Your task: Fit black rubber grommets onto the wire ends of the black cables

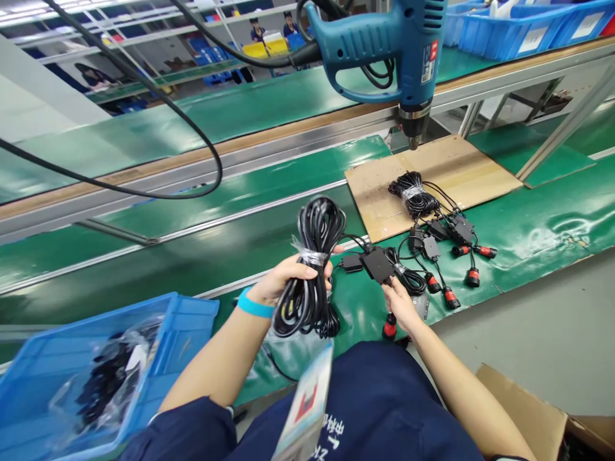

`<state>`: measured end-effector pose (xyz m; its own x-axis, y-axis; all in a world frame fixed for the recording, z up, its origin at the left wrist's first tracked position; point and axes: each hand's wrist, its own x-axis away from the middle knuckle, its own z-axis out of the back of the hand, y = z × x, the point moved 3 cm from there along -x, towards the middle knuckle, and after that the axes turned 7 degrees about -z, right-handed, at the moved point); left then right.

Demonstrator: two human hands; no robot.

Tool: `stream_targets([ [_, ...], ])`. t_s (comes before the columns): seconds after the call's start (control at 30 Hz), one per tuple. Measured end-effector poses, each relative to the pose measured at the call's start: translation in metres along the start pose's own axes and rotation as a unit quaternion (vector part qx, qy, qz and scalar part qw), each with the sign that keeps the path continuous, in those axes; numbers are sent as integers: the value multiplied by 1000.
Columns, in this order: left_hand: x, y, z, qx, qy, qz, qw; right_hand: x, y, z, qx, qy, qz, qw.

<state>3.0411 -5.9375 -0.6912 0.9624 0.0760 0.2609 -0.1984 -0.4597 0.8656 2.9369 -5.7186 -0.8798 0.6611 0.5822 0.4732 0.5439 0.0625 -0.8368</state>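
My left hand is closed around a bundle of coiled black cable, tied at its middle with clear plastic wrap. Cables run from the bundle to a flat black box, whose lower end is pinched in my right hand. Below that hand hangs a black connector with a red ring. A smaller black module sits just left of the box. On the green bench to the right lies another tied cable bundle, along with several black modules and red-ringed connectors.
A blue heat gun hangs nozzle-down above a cardboard sheet. At lower left stands a blue bin with bagged black parts. Blue trays line the upper shelf. An open carton is at lower right. Other people are far off.
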Motion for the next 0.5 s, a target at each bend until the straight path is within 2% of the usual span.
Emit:
stream_targets([
  [0.1,-19,-49,30,-40,88,50,994,-1,23,11,-70,52,-60,994],
  [0.2,-31,-89,48,-77,127,66,987,-12,40,26,-122,120,-104,980],
  [0.27,-36,-106,55,-94,146,58,983,-19,47,36,-141,152,-125,970],
  [0.37,-38,-117,62,-113,186,12,976,-25,57,44,-147,175,-148,962],
  [0.5,-31,-109,63,-111,227,-64,965,-27,73,43,-124,174,-163,963],
])
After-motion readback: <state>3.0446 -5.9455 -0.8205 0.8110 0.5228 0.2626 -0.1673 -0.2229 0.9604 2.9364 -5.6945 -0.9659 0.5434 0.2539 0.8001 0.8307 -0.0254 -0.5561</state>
